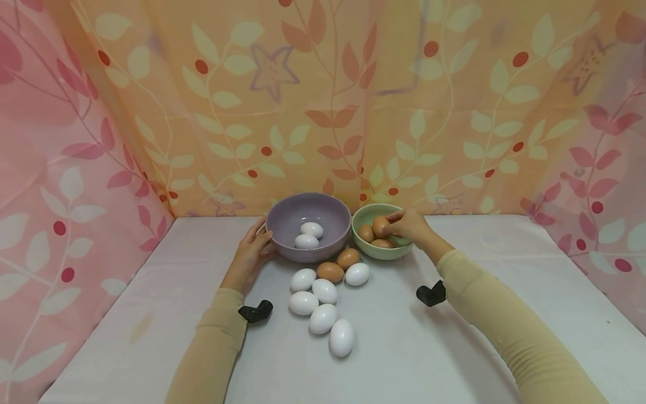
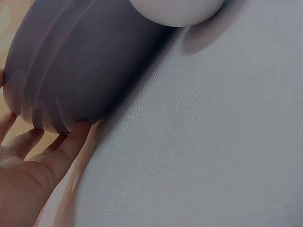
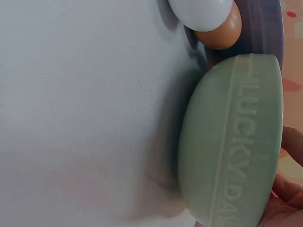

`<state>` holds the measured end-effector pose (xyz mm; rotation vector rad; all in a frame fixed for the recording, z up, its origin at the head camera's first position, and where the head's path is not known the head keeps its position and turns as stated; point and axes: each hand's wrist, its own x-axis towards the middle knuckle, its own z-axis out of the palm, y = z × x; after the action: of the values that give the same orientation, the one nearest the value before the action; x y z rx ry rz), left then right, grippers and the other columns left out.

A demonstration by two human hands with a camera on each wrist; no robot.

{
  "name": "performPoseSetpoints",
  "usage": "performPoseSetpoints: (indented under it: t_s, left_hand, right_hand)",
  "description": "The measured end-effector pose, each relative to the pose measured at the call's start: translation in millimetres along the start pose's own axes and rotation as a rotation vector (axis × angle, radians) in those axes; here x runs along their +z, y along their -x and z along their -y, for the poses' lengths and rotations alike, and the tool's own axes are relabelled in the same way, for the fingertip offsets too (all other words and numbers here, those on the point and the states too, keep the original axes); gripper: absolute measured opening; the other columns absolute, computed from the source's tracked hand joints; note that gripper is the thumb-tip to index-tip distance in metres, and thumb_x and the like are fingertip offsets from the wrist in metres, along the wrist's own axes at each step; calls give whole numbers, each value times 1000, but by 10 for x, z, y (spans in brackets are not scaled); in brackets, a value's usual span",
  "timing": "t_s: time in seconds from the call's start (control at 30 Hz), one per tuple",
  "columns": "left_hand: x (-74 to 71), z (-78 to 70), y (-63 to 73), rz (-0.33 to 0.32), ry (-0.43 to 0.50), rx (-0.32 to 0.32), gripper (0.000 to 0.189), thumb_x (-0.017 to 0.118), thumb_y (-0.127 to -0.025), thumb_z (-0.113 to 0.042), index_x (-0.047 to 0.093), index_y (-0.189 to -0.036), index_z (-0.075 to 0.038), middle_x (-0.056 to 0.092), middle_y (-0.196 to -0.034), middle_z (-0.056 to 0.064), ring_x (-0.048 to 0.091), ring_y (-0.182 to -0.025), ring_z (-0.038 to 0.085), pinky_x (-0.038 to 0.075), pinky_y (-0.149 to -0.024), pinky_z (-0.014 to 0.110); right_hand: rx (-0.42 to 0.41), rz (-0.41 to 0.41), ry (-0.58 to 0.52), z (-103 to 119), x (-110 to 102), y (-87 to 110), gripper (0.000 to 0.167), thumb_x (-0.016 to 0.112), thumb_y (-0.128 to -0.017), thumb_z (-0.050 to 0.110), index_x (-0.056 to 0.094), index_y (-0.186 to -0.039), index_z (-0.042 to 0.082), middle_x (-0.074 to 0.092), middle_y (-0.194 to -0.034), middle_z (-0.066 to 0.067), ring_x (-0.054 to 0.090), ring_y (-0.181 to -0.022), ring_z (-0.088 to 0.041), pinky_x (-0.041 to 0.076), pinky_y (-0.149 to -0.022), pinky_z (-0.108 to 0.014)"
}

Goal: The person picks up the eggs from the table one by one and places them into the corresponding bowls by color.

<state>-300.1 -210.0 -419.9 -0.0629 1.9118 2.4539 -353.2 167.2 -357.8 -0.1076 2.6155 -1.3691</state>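
Observation:
My left hand (image 1: 250, 245) rests its fingers against the outer left side of a purple bowl (image 1: 280, 247); the left wrist view shows the fingertips (image 2: 81, 127) spread on the wall. Two white eggs (image 1: 306, 242) lie inside that bowl. Over the right rim of a smaller green bowl (image 1: 386, 253), my right hand (image 1: 411, 226) reaches in and pinches a brown egg (image 1: 381, 226). Two other brown eggs (image 1: 365, 233) sit beside it there. In the right wrist view the green bowl's wall (image 3: 222, 142) hides the fingertips and the egg.
In front of the bowls, two brown eggs (image 1: 330, 272) and several white eggs (image 1: 324, 291) lie loose on the white cloth (image 1: 404, 348). A single white egg (image 1: 357, 274) lies close to the brown pair. Patterned curtains (image 1: 323, 123) stand behind and at both sides.

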Motion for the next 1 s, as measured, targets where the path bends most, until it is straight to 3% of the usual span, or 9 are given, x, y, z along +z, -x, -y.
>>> performPoseSetpoints:
  t_s: [0.2,0.43,0.6,0.73,0.87,1.0]
  left_hand:
    - [-2,5,4,1,6,-4,64,50,-104,-16,20,-160,-23,17,-168,3,32,-147,29,31,-118,53]
    - [-1,5,15,-1,1,-9,63,51,-104,-16,22,-160,-23,19,-167,3,33,-147,28,32,-118,52]
    - [-5,11,9,-1,-15,-11,63,52,-104,-19,23,-159,-24,20,-167,3,34,-147,28,33,-118,52]
    - [-10,12,-9,-2,-13,-4,64,52,-104,-19,22,-160,-25,19,-167,2,34,-147,28,32,-118,51]
    - [-19,13,-20,-8,0,0,64,52,-104,-18,21,-160,-24,18,-168,2,33,-147,28,32,-118,52]
    - [-15,20,-21,-9,9,0,64,52,-104,-17,22,-160,-23,19,-168,3,34,-147,28,32,-118,53]
  right_hand:
    - [-5,-12,17,1,-2,8,51,71,-90,13,56,-133,-9,52,-142,-26,56,-121,-29,55,-88,-21]
    - [0,-94,-33,43,1,89,50,70,-91,18,57,-132,-7,55,-140,-24,51,-129,-33,46,-109,-40]
    - [-54,-152,-89,103,13,237,50,70,-91,21,58,-133,-4,59,-138,-22,46,-136,-33,35,-117,-44]
    - [-114,-118,-147,195,55,406,48,71,-91,19,60,-132,-2,62,-135,-20,53,-131,-30,41,-113,-41]
    - [-154,-72,-200,265,141,578,47,76,-88,18,63,-129,-2,66,-130,-19,64,-115,-16,51,-99,-27]
    - [-165,-45,-231,241,227,704,46,79,-85,16,65,-125,-4,69,-125,-16,66,-103,-4,52,-86,-13]
